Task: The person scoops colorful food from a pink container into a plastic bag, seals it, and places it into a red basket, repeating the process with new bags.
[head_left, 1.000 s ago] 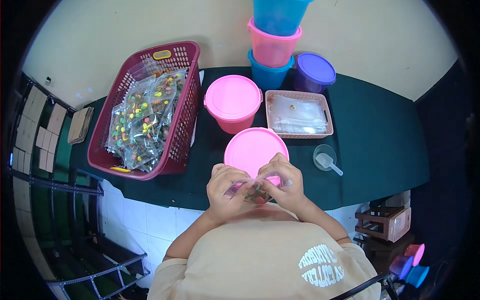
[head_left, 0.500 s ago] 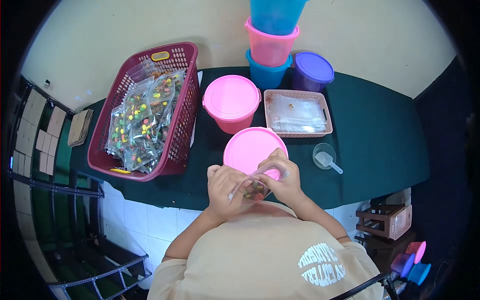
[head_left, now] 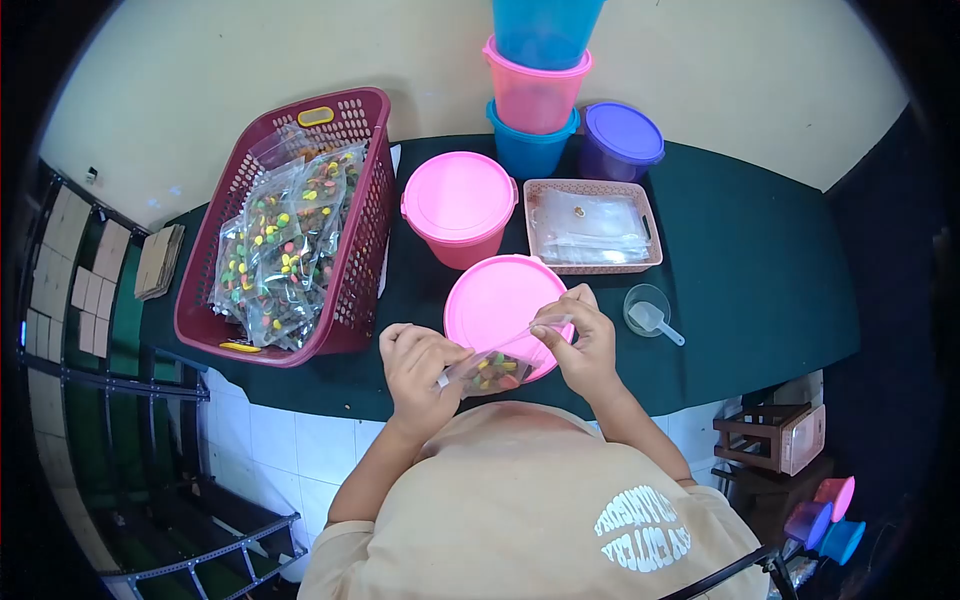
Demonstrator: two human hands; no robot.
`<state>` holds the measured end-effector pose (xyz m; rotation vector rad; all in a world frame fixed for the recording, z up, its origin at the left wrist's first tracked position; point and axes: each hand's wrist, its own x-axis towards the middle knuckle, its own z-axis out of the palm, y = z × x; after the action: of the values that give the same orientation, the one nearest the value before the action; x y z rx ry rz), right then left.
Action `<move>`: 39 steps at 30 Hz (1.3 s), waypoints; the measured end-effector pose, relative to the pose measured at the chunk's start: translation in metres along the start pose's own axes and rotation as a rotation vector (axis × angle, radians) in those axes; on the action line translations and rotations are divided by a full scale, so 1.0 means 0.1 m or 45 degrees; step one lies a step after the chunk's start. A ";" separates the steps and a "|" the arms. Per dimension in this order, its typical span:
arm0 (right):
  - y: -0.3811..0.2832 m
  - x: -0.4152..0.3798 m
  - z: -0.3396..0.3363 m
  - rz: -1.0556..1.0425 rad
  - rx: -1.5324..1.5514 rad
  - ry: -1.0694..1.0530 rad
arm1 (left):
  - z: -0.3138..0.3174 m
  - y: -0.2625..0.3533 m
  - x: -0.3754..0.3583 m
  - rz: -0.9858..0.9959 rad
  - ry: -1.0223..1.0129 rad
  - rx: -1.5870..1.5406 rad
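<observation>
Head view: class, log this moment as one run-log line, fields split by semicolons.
left hand: holds clear bag, left end; right hand: holds its upper right edge; contents: colourful pieces; beyond: pink lid

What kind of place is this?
Probably a packing room: a basket is heaped with filled bags, a tray holds flat clear bags, and the left hand and right hand hold a bag of colourful bits.

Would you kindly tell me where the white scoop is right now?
In the head view, the scoop sits in the clear cup, to the right of the right hand and just below the pink tray.
</observation>
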<state>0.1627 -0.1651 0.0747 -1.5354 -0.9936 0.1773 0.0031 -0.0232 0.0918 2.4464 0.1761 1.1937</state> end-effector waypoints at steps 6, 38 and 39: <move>0.02 0.02 -0.07 -0.006 -0.055 0.032 | -0.07 -0.03 -0.02 -0.079 0.018 0.017; -0.25 0.06 -0.01 -0.504 -0.432 0.154 | 0.30 0.29 0.10 -0.314 -0.062 -0.382; -0.36 0.11 -0.05 -0.381 -0.456 0.209 | 0.30 0.29 0.11 -0.316 -0.061 -0.378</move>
<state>0.1552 -0.1657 0.1121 -1.6662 -1.1510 -0.3495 0.0315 -0.0552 0.0959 2.1221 0.2604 0.9766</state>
